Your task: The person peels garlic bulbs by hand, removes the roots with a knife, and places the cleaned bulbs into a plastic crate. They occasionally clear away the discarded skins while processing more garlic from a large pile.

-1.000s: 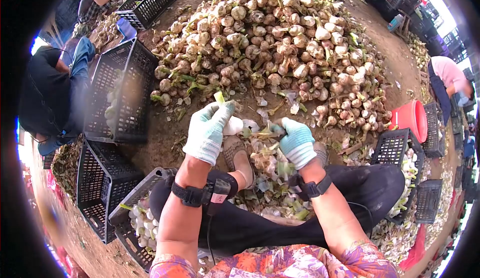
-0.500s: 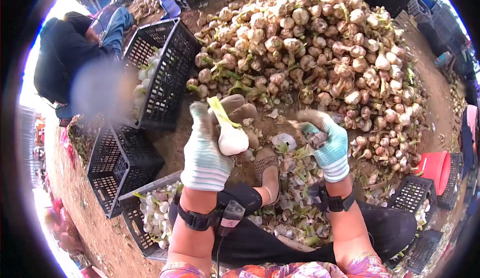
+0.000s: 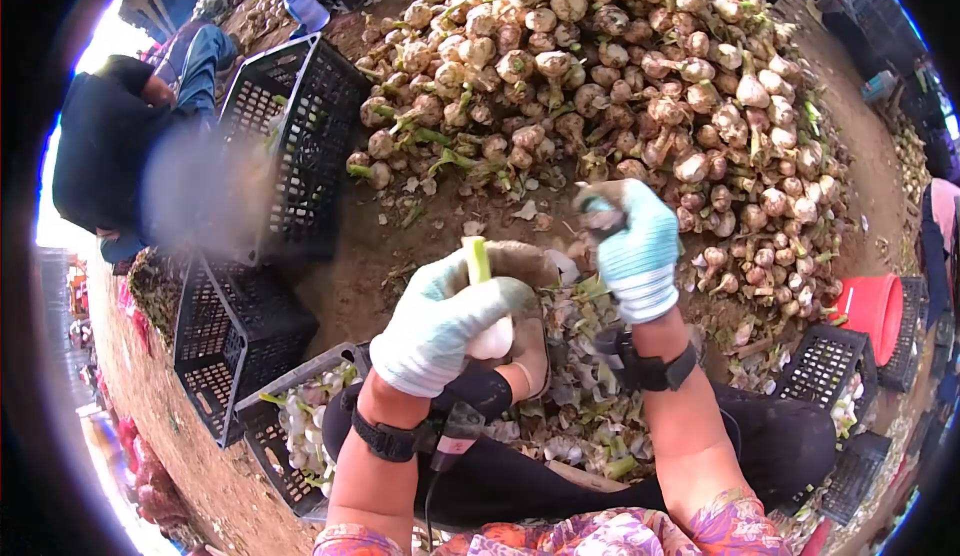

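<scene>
Nestling inside the left hand point(image 3: 445, 321), a peeled garlic bulb point(image 3: 492, 338), stalk up.

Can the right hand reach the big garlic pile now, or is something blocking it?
Probably yes: the right hand sits at the near edge of the garlic pile with nothing between them, though it grips a small dark thing.
</scene>
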`<action>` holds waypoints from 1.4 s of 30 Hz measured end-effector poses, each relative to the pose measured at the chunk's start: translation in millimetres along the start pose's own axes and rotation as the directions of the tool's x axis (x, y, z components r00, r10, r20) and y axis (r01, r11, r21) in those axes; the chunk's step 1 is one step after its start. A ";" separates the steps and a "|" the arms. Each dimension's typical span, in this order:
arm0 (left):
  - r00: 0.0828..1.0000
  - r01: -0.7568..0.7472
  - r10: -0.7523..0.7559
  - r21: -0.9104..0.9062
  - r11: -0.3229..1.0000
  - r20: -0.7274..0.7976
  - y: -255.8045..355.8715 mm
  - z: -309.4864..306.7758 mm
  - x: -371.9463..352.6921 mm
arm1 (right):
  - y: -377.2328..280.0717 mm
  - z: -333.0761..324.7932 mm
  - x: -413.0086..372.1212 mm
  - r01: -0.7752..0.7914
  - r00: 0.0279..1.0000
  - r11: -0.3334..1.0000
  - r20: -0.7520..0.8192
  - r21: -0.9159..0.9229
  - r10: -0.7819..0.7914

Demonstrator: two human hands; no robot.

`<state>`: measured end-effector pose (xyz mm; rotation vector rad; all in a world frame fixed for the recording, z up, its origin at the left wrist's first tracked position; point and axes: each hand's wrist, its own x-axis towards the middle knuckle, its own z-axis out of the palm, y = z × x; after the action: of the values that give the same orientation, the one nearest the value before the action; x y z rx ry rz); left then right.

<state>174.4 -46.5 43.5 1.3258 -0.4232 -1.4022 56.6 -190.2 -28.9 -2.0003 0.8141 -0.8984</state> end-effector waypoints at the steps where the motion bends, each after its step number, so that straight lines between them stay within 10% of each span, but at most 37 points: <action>1: 1.000 -0.004 0.004 0.010 1.000 0.011 2.2 -1.2 0.3 | 5.6 -11.1 0.4 -0.095 0.995 0.981 0.049 0.171 0.088; 3: 0.990 0.001 0.045 -0.332 0.943 0.130 -0.4 -4.6 -2.8 | 6.3 -19.8 -12.0 -0.246 0.967 0.912 0.153 0.329 0.206; 8: 0.945 -0.325 0.321 -0.249 0.913 -0.054 -15.6 3.4 10.2 | -38.6 -40.4 -35.7 -0.116 0.934 0.871 0.351 0.478 -0.068; 10: 0.929 -0.362 0.369 -0.173 0.916 0.007 -17.3 0.4 9.3 | -54.6 -39.3 -45.1 -0.656 0.750 0.345 0.634 0.672 0.191; 11: 0.944 -0.317 0.326 -0.123 0.940 0.059 -18.5 -1.4 7.6 | -61.3 -28.5 -45.8 -0.419 0.865 0.734 0.480 0.535 0.144; 14: 0.956 -0.236 0.245 -0.071 0.969 0.163 -18.6 -2.2 0.0 | -63.6 -12.3 -45.8 -0.197 0.910 0.928 0.411 0.315 0.054; 27: 0.976 -0.185 0.179 0.033 0.982 0.125 -15.5 -2.0 -4.3 | -52.0 -14.3 -62.1 -0.247 0.926 0.880 0.367 0.405 0.090; 30: 0.837 -0.480 0.514 -0.199 0.854 0.187 -10.2 -14.6 2.6 | -26.1 -8.0 -75.1 -0.464 0.853 0.773 0.454 0.433 0.258; 33: 0.748 -0.443 0.634 -0.565 0.696 0.194 20.0 -13.6 -25.9 | 2.5 -10.5 -92.6 -0.271 0.848 0.959 0.494 0.089 0.193; 36: -0.080 0.161 0.967 -0.954 0.253 0.243 52.8 -43.3 -62.3 | 38.7 -1.0 -102.0 -0.139 0.881 0.990 0.457 0.000 0.124; 38: -0.111 0.022 0.985 -0.990 0.138 0.134 66.8 -30.2 -65.2 | 69.1 5.9 -94.5 -0.239 0.834 0.971 0.512 -0.001 0.206; 40: 0.284 -0.090 0.950 -0.983 0.160 0.128 42.2 -61.3 -60.4 | 95.2 12.6 -73.4 -0.068 0.895 0.932 0.390 -0.356 0.215; 41: 0.651 -0.421 0.744 -0.888 0.187 -0.152 31.0 -60.4 -62.4 | 107.8 17.1 -60.3 -0.052 0.939 0.892 0.283 -0.449 0.197; 42: 0.790 -0.446 0.569 -0.850 0.279 -0.228 34.4 -41.4 -52.8 | 137.6 20.5 -47.5 -0.002 0.971 0.905 0.217 -0.425 0.104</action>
<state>213.2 3.9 83.9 0.1525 -0.1081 -0.8729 15.9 -212.5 -168.3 -2.3889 0.9830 -0.4603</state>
